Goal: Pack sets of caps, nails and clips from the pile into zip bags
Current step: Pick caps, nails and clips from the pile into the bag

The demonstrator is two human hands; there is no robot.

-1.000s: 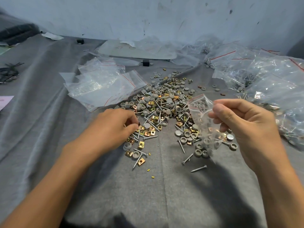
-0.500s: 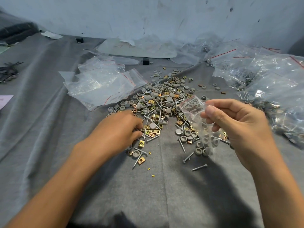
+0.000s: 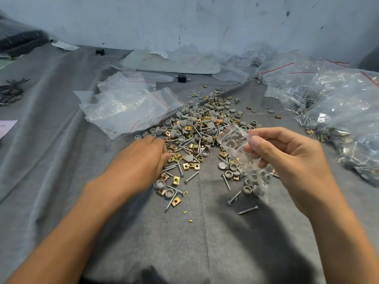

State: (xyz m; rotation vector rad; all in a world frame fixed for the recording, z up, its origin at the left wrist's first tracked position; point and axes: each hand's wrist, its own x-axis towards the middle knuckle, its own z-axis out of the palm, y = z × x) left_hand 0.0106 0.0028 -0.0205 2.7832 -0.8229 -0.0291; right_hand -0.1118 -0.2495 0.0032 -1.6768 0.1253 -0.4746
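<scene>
Bag [image 3: 235, 144] pinched near its mouth by right hand [image 3: 291, 160], long axis tilted, mouth up-left of grip, bottom hanging below, left hand [image 3: 139, 167] reaching down into pile [image 3: 201, 128], hold there unclear

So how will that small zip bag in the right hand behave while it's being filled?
Probably floppy: the zip bag sags crumpled below the right hand. Likely bottom-heavy, since grey caps seem to sit low inside. Its thin glossy film may slip.

Grey cloth [image 3: 205, 242] bears hardware pile [image 3: 196, 136], zip bags [image 3: 127, 107].
</scene>
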